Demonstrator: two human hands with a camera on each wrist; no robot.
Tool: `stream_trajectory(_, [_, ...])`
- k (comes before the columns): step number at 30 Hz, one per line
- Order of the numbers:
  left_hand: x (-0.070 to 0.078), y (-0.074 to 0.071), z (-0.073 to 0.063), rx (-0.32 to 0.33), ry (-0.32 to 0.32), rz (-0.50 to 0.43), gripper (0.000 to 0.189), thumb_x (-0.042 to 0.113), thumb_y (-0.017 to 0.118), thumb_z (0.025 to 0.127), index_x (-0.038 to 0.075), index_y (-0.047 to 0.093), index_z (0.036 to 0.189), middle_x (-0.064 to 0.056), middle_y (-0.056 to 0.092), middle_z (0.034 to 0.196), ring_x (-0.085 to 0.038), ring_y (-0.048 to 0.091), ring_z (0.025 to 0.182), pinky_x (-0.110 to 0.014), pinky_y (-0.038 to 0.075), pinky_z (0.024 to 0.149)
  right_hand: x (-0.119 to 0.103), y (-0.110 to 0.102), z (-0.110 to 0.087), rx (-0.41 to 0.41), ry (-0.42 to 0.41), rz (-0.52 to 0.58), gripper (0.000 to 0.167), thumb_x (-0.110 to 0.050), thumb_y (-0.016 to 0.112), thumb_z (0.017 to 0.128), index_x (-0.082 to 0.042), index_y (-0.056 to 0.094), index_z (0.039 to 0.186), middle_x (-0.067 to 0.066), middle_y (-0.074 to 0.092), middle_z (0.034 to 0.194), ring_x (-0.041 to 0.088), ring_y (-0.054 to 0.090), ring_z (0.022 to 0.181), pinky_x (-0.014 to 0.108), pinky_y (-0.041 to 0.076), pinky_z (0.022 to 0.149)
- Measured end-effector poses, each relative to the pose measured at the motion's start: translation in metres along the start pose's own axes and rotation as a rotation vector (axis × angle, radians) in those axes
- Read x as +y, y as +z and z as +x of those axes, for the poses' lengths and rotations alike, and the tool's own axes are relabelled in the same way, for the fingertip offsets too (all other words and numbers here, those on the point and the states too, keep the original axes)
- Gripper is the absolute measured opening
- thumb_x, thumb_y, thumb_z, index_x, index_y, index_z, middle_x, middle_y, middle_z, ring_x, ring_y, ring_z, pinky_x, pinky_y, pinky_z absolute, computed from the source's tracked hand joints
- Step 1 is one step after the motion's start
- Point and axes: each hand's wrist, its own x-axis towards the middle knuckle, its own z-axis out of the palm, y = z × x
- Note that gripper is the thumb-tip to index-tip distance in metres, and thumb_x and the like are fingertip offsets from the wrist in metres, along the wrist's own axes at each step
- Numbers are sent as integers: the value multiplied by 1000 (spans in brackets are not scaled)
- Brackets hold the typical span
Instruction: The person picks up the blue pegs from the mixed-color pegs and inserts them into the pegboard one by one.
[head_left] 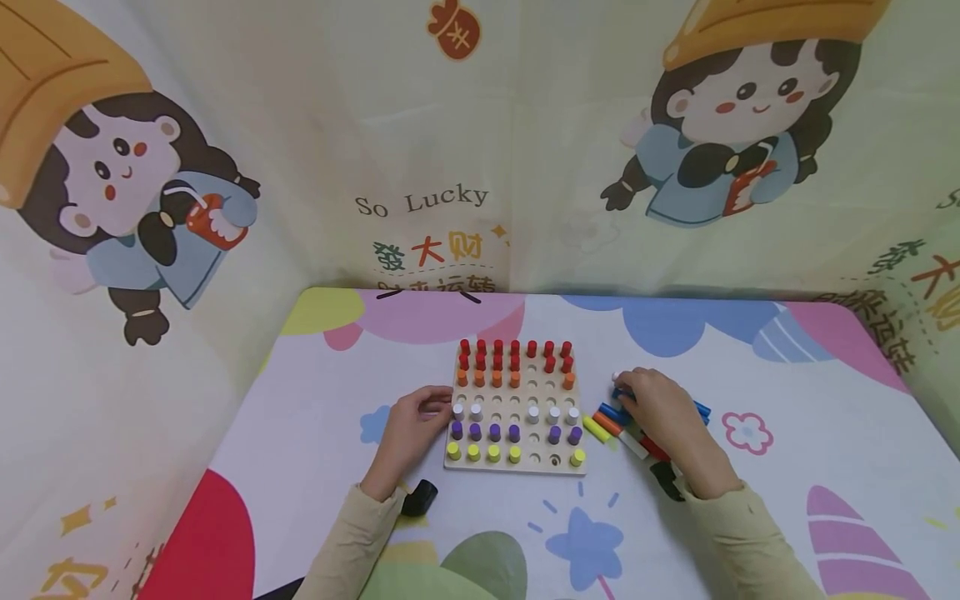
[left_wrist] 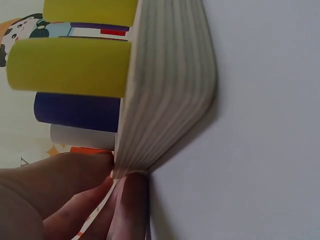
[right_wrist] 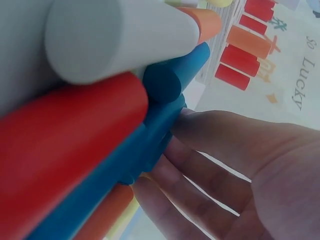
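Note:
A wooden pegboard point(head_left: 517, 469) lies on the table, with rows of red, orange, white, purple and yellow pegs and several bare holes between them. My left hand point(head_left: 415, 425) holds its left edge, thumb and fingertips close against the rim in the left wrist view. To the right of the board is a loose pile of pegs, among them a yellow peg point(head_left: 597, 429), an orange peg point(head_left: 607, 424) and a red peg point(right_wrist: 70, 150). Over the pile, my right hand point(head_left: 663, 408) pinches a blue peg point(right_wrist: 167, 120) between thumb and fingers, which partly hide it.
The table carries a printed cloth point(head_left: 337, 533), and patterned curtain point(head_left: 555, 167) closes off the back and sides. Dark wrist straps point(head_left: 420, 497) show by both sleeves. More blue pegs point(head_left: 702, 409) stick out beyond the right hand.

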Motion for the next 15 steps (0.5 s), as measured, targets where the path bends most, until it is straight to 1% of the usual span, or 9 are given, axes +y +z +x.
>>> stream_trajectory(7, [-1, -3, 1, -32, -11, -12, 29, 11, 71, 90, 8, 70, 119, -5, 73, 106, -16, 69, 96, -33, 58, 84, -1, -1, 1, 6, -9, 3, 25, -4, 76, 85, 2, 72, 109, 17, 71, 100, 31, 68, 90, 51, 57, 84])
stream_trajectory(11, [1, -4, 0, -33, -13, -21, 29, 11, 72, 90, 8, 70, 119, -4, 74, 105, -16, 70, 95, -34, 58, 84, -1, -1, 1, 1, -15, -2, 24, -4, 76, 85, 2, 72, 108, 17, 71, 100, 31, 68, 91, 51, 56, 85])
stream_trajectory(15, [2, -3, 1, -25, -8, -23, 29, 9, 72, 89, 7, 70, 118, -5, 74, 105, -17, 70, 94, -33, 58, 84, -1, -1, 2, 8, -26, -1, 24, -3, 76, 84, 2, 72, 108, 16, 71, 97, 29, 68, 88, 50, 56, 84])
